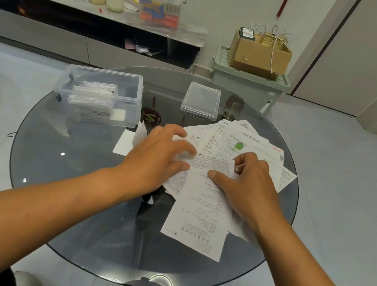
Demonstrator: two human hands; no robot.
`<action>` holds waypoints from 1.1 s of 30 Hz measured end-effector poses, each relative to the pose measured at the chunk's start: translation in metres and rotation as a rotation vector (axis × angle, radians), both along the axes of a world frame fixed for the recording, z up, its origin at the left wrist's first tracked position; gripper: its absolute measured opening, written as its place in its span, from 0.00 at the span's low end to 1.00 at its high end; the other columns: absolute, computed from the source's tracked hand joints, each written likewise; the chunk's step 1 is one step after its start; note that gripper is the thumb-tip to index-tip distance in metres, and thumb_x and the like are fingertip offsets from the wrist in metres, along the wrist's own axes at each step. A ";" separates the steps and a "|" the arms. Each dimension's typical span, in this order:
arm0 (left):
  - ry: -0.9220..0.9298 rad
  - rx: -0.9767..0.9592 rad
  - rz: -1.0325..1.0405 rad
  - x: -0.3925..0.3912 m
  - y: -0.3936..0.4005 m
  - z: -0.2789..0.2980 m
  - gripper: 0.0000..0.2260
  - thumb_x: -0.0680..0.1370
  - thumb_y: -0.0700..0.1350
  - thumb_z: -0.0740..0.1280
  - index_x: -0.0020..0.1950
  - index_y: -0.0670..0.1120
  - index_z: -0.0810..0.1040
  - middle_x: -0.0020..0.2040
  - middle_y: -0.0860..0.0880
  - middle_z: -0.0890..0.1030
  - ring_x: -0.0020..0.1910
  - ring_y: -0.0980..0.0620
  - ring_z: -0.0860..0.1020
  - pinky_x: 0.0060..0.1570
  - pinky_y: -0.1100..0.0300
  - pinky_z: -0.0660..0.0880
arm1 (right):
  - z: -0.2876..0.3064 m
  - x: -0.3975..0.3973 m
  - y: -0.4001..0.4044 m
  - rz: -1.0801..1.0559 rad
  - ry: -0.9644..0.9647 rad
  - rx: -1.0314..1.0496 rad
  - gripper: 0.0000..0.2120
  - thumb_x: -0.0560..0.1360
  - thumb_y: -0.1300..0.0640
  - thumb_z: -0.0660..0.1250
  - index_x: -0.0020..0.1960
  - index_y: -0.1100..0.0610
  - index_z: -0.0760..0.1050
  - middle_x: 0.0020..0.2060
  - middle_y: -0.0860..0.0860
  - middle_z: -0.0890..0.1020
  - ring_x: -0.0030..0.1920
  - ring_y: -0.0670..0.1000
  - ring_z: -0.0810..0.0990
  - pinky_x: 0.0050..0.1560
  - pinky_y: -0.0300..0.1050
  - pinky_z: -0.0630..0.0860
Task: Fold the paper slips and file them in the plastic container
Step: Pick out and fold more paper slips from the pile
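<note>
The slip sits at frame centre atop the pile, partly folded, its long axis running left to right between both hands. Left hand fingers pinch its left end; right hand fingers pinch the right. The container stands open at upper left on the bench, nearer the left hand, so that hand looks likelier to file it.

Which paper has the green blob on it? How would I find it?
Look at the round glass table and find the messy pile of paper slips beyond the right hand. Near the pile's middle lies the green-blob sheet; its neighbours carry only dark print.
</note>
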State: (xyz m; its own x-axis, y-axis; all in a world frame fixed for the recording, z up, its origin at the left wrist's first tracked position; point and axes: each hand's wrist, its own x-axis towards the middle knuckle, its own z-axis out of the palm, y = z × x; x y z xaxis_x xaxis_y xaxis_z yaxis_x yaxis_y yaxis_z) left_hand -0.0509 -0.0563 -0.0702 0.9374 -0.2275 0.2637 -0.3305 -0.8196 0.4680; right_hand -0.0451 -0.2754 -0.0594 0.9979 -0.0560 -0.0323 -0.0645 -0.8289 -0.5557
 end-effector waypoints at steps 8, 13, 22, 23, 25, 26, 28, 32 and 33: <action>-0.148 0.413 -0.191 0.004 -0.001 0.002 0.27 0.79 0.66 0.50 0.61 0.52 0.81 0.49 0.53 0.81 0.48 0.50 0.78 0.49 0.49 0.76 | 0.008 0.001 -0.009 0.069 0.005 0.054 0.14 0.79 0.47 0.69 0.63 0.43 0.74 0.63 0.46 0.70 0.58 0.49 0.76 0.60 0.55 0.78; -0.229 0.482 -0.184 0.002 -0.009 0.009 0.22 0.81 0.58 0.50 0.57 0.51 0.81 0.45 0.53 0.80 0.43 0.50 0.78 0.41 0.52 0.78 | 0.012 -0.009 0.001 0.236 -0.016 -0.117 0.26 0.75 0.48 0.69 0.72 0.40 0.70 0.73 0.43 0.63 0.71 0.49 0.65 0.66 0.51 0.72; -0.084 0.198 -0.247 0.002 0.006 0.004 0.09 0.82 0.49 0.67 0.59 0.53 0.84 0.57 0.56 0.82 0.56 0.54 0.78 0.54 0.56 0.76 | 0.003 -0.001 0.021 0.032 -0.390 0.007 0.19 0.75 0.43 0.74 0.61 0.46 0.72 0.58 0.45 0.75 0.56 0.50 0.76 0.55 0.51 0.76; -0.020 0.113 -0.211 0.003 0.008 0.004 0.06 0.81 0.48 0.68 0.56 0.52 0.84 0.54 0.58 0.81 0.55 0.55 0.78 0.54 0.59 0.75 | 0.003 -0.001 0.025 0.059 -0.386 0.014 0.16 0.75 0.44 0.74 0.57 0.46 0.73 0.54 0.44 0.76 0.54 0.49 0.76 0.54 0.51 0.76; 0.111 -0.077 -0.121 0.000 0.008 0.007 0.03 0.79 0.46 0.71 0.50 0.53 0.79 0.48 0.59 0.78 0.48 0.58 0.78 0.46 0.64 0.73 | 0.002 -0.001 0.032 0.154 -0.365 0.008 0.08 0.77 0.45 0.72 0.53 0.46 0.77 0.50 0.44 0.76 0.52 0.50 0.76 0.55 0.51 0.73; 0.160 -0.170 -0.083 -0.001 0.008 0.008 0.07 0.78 0.45 0.73 0.51 0.53 0.76 0.48 0.58 0.77 0.46 0.58 0.79 0.44 0.66 0.75 | 0.001 -0.003 0.036 0.195 -0.336 0.009 0.06 0.77 0.45 0.71 0.53 0.44 0.80 0.50 0.43 0.76 0.53 0.49 0.75 0.56 0.50 0.72; 0.235 -0.312 -0.039 -0.003 0.009 0.012 0.17 0.76 0.43 0.75 0.58 0.55 0.71 0.52 0.57 0.75 0.45 0.59 0.80 0.45 0.65 0.79 | -0.001 -0.005 0.041 0.245 -0.264 0.007 0.08 0.78 0.43 0.71 0.54 0.42 0.83 0.51 0.43 0.76 0.54 0.47 0.74 0.59 0.50 0.71; 0.164 -0.052 -0.103 -0.006 0.017 0.014 0.23 0.78 0.49 0.73 0.72 0.57 0.71 0.68 0.61 0.70 0.63 0.59 0.74 0.62 0.62 0.74 | -0.004 -0.001 0.046 0.227 -0.173 -0.008 0.08 0.76 0.41 0.72 0.53 0.42 0.83 0.50 0.44 0.77 0.51 0.48 0.77 0.56 0.52 0.75; 0.080 0.097 -0.140 -0.005 0.019 0.012 0.19 0.80 0.52 0.70 0.71 0.56 0.75 0.71 0.59 0.71 0.67 0.56 0.71 0.66 0.57 0.72 | -0.004 0.001 0.046 0.205 -0.150 0.019 0.09 0.75 0.41 0.73 0.52 0.43 0.82 0.49 0.44 0.78 0.50 0.48 0.78 0.53 0.52 0.76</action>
